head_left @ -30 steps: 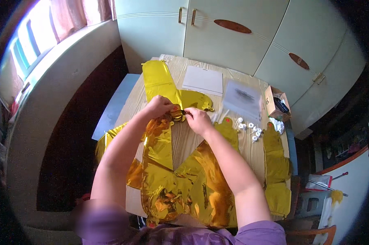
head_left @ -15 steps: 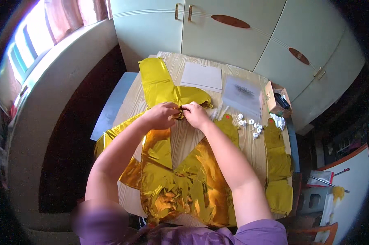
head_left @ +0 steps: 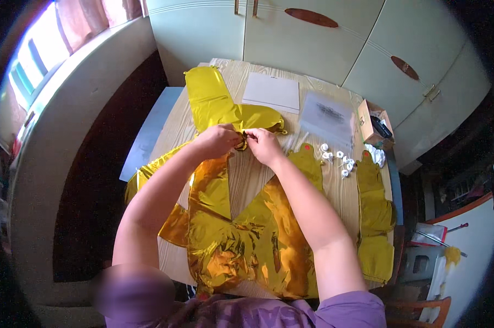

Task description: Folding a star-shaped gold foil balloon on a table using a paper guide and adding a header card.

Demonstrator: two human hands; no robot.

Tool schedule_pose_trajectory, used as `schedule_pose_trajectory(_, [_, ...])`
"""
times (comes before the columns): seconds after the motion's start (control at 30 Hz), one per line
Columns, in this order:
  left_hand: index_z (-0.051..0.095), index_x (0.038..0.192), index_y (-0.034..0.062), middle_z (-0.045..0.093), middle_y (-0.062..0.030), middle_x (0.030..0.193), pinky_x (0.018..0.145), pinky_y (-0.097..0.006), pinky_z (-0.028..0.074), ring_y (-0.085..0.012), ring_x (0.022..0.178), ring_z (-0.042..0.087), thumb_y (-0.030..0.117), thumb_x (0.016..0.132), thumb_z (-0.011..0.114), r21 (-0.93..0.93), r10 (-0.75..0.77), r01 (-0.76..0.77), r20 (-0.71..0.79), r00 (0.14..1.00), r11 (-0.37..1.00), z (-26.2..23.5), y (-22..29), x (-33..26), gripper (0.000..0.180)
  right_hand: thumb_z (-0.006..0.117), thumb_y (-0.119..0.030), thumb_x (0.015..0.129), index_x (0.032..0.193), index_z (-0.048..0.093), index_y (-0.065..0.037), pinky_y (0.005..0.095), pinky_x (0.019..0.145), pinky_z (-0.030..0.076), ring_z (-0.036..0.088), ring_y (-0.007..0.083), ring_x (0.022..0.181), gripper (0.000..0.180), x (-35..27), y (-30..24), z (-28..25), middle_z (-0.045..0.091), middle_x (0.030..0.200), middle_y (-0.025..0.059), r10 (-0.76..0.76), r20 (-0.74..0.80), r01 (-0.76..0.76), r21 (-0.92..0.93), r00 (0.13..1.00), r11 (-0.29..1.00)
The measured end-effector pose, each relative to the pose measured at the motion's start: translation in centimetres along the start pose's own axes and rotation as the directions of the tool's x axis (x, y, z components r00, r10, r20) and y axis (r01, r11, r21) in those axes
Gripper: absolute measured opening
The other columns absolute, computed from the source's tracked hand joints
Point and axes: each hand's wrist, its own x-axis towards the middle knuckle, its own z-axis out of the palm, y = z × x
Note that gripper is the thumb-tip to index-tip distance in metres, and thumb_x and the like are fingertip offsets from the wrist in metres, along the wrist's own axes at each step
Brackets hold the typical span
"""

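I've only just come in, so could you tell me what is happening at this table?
A person is working with both bare hands on flat gold foil balloons spread over a wooden table. The left hand and right hand meet at the edge of one foil balloon, pinching a small part of it between the fingertips. More deflated gold balloons lie nearer the person, with small white clips, paper sheets and a cardboard box to the right.

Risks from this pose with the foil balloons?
1. Both hands, left hand and right hand, pinch one small spot where the gold foil balloon ends; thin foil might tear or crease there.
2. The right forearm lies close to the small white pieces; a sweep may scatter them.
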Motion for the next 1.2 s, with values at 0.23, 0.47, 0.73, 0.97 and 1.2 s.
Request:
schedule_pose_trajectory(0.23, [0.074, 0.093, 0.0005, 0.074, -0.0118, 0.087, 0.073, -0.034, 0.056, -0.0210, 0.076, 0.069, 0.021, 0.081, 0.079, -0.192, -0.451, 0.450, 0.037, 0.892, 0.872, 0.0, -0.9, 0.6, 0.024, 0.065, -0.013, 0.089, 0.119, 0.067, -0.005, 0.0391, 0.088, 0.054, 0.068, 0.0320, 0.100, 0.031, -0.7, -0.9, -0.2, 0.070, 0.110, 0.0180, -0.025, 0.006, 0.025, 0.004, 1.000, 1.000])
schedule_pose_trajectory(0.47, [0.073, 0.086, -0.0012, 0.071, -0.0045, 0.079, 0.063, -0.030, 0.051, -0.0100, 0.068, 0.061, 0.027, 0.079, 0.086, -0.399, -0.685, 0.662, 0.107, 0.721, 0.635, -1.2, -1.7, 0.7, 0.032, 0.067, -0.010, 0.084, 0.117, 0.064, -0.005, 0.0440, 0.087, 0.053, 0.064, 0.0350, 0.098, 0.033, -1.3, -2.4, -0.1, 0.064, 0.109, 0.0160, -0.103, -0.052, 0.100, -0.061, 0.993, 0.993])
schedule_pose_trajectory(0.73, [0.071, 0.099, 0.0008, 0.071, -0.0095, 0.092, 0.069, -0.034, 0.053, -0.0144, 0.078, 0.064, 0.029, 0.081, 0.084, -0.415, -0.642, 0.539, -0.158, 0.750, 0.733, 0.4, -1.9, 0.7, 0.035, 0.063, -0.014, 0.082, 0.090, 0.072, -0.001, 0.0515, 0.104, 0.039, 0.051, 0.0381, 0.115, 0.017, -1.4, -4.8, -0.3, 0.057, 0.119, 0.0205, -0.274, 0.170, 0.322, -0.499, 0.947, 0.804])
schedule_pose_trajectory(0.97, [0.069, 0.108, 0.0049, 0.071, -0.0167, 0.103, 0.082, -0.041, 0.055, -0.0325, 0.086, 0.069, 0.019, 0.089, 0.069, 0.105, -0.281, 0.294, -0.126, 0.951, 0.950, 0.2, -1.7, 0.4, 0.024, 0.065, -0.021, 0.084, 0.100, 0.072, -0.004, 0.0554, 0.114, 0.029, 0.055, 0.0382, 0.115, 0.024, -1.1, -4.1, 0.2, 0.066, 0.110, 0.0190, -0.204, 0.222, 0.292, -0.517, 0.954, 0.805])
schedule_pose_trajectory(1.2, [0.068, 0.087, -0.0032, 0.063, -0.0147, 0.066, 0.061, -0.039, 0.052, -0.0121, 0.065, 0.060, 0.020, 0.089, 0.063, -0.560, -0.715, 0.444, -0.548, 0.435, 0.699, -5.3, -6.2, 5.3, 0.024, 0.066, -0.030, 0.089, 0.115, 0.070, -0.009, 0.0551, 0.115, 0.029, 0.060, 0.0356, 0.113, 0.034, -0.9, -3.8, -0.6, 0.067, 0.114, 0.0158, -0.020, 0.282, 0.162, -0.492, 0.959, 0.856])
